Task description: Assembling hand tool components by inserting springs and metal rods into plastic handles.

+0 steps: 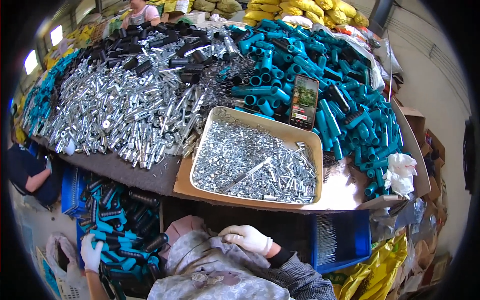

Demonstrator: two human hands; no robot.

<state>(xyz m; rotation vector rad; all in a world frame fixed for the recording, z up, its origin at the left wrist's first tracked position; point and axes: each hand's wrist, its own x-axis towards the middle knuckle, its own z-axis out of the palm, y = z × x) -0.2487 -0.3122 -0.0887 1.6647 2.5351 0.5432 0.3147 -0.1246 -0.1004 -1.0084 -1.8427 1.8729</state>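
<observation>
My left hand (91,254), in a white glove, reaches into a pile of teal-and-black handled tools (115,212) at the lower left. Its fingers and thumb close round the end of one teal-and-black tool (111,237). Over my patterned apron (212,262) lies my right hand (248,239), also gloved, its fingers curled together and nothing visible in them. Beyond it on the bench, a cream tray (204,187) holds small metal pins, springs and a clear strip-like piece (247,175).
Silver metal parts (115,105) heap on the bench's left, teal tool housings (345,117) on its right. A phone (304,101) leans behind the tray. A blue crate (345,240) with long springs stands below at right. Another person (32,175) sits at the left.
</observation>
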